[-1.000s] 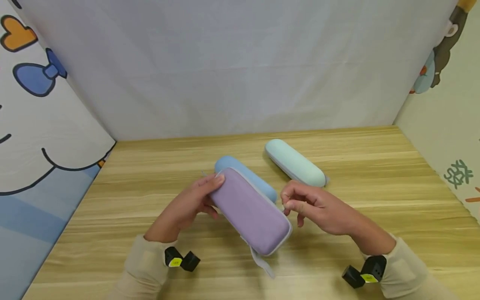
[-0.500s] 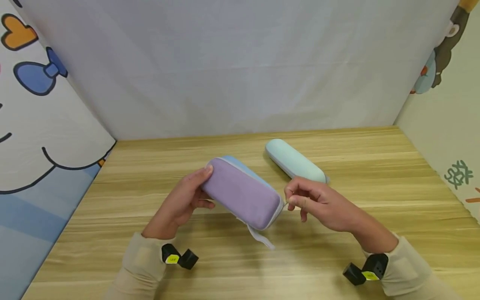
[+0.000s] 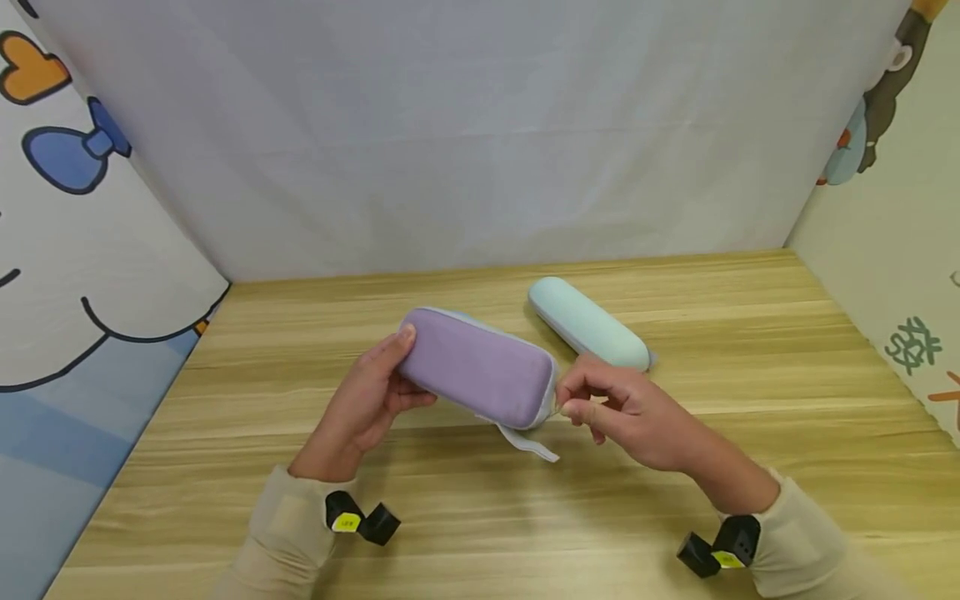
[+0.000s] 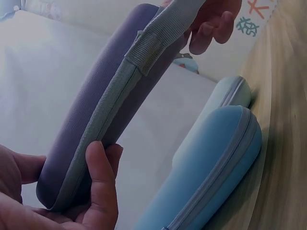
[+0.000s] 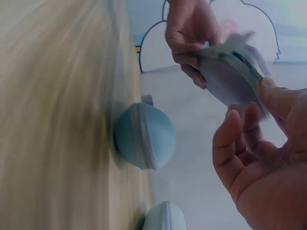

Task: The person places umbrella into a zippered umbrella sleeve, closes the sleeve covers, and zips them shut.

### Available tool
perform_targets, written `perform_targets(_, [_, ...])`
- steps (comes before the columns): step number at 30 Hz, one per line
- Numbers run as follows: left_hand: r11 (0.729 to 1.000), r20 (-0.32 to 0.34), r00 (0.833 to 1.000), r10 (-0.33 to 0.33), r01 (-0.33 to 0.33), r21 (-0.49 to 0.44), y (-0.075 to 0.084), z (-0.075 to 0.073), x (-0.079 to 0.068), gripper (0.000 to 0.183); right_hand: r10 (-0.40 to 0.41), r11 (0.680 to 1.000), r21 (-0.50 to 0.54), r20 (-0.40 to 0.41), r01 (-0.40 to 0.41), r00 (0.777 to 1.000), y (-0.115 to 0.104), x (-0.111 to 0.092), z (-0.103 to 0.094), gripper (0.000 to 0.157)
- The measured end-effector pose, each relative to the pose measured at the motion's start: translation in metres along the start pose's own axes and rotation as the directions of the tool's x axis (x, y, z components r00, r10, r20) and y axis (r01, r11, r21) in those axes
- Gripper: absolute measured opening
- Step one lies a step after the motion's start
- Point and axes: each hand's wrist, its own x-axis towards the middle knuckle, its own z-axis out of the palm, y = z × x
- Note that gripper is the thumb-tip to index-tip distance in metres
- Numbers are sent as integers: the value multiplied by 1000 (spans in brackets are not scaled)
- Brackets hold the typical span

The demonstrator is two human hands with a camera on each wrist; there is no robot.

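Observation:
A purple zip case (image 3: 476,367), long with rounded ends, is held up above the table. My left hand (image 3: 367,404) grips its left end, the thumb on the broad face and the fingers beneath. At the other end my right hand (image 3: 630,412) pinches the small zip pull between thumb and index finger. A grey zip band runs along the case's side, and a grey fabric strap (image 4: 158,38) hangs from it. Behind the purple case lies a blue zip case (image 4: 206,167), almost wholly hidden in the head view.
A mint-green zip case (image 3: 588,323) lies slantwise on the wood-grain table (image 3: 720,333), just beyond my right hand. A pale cloth wall (image 3: 480,142) stands along the back edge. Printed panels with cartoon figures close off the left and right sides.
The purple case has been raised and turned closer to level, its right end swinging up, and now covers most of the blue case. My right hand keeps its pinch at the zip end.

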Motion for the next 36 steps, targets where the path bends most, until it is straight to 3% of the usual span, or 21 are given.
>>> perform_targets(4, [1000,-28,1000,-6,5,-26,-1,-1,2,37,-10,999,-39,-91,7,996,2,1,16,19])
perform_targets(8, [999,-43,999,-14,12,-45,-2,-2,3,37,-78,991,-121,-210,54,975,6,0,33,19])
perform_targets(14, [996,-49,998,-28,24,-89,-6,0,4,38,-202,966,-223,-339,130,919,15,-1,53,9])
perform_targets(19, [994,-19,999,-47,45,-98,-9,4,3,47,-315,939,-266,-406,219,858,19,-3,64,18])
perform_targets(23, [994,22,998,-66,67,-91,-9,3,3,49,-353,927,-281,-423,250,834,19,-3,66,23])
perform_targets(27, [995,56,997,-57,61,-77,-8,-3,2,50,-319,935,-286,-422,209,849,18,-3,65,24])
perform_targets(32, [998,77,997,-19,23,-52,-3,-11,2,51,-217,959,-255,-393,121,893,15,-2,62,21])
perform_targets(36, [1000,90,996,-10,12,-20,0,-19,4,52,-179,969,-225,-339,105,924,12,0,57,20])
